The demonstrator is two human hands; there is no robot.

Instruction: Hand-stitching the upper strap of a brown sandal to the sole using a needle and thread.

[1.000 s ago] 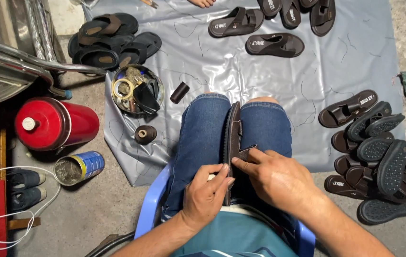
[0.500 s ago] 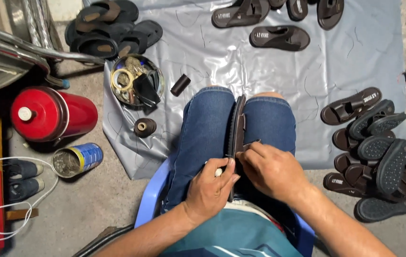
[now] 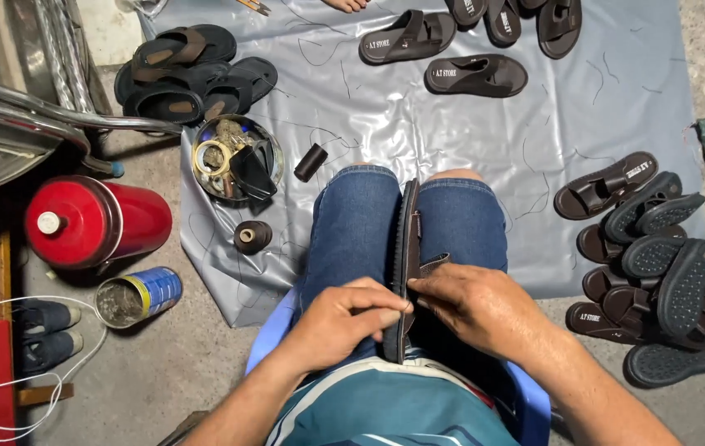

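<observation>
A dark brown sandal (image 3: 408, 239) stands on edge, clamped between my knees in blue denim shorts. My left hand (image 3: 348, 320) pinches the sole's left edge near my lap with closed fingers. On the sandal's right side rests my right hand (image 3: 472, 306), its fingertips pressed to the sole just below the loose strap (image 3: 433, 263). Any small tool between the fingers is hidden.
A grey sheet (image 3: 418, 116) covers the floor ahead, with sandals at its top and a pile of dark sandals (image 3: 658, 272) at right. At left stand a round tin of tools (image 3: 235, 158), two thread spools (image 3: 252, 236), a red flask (image 3: 92, 221), an open can (image 3: 134, 296).
Both hands have stayed on the sandal's near end, shifting slightly along its edge. The view has tilted a little, so everything sits lower in frame.
</observation>
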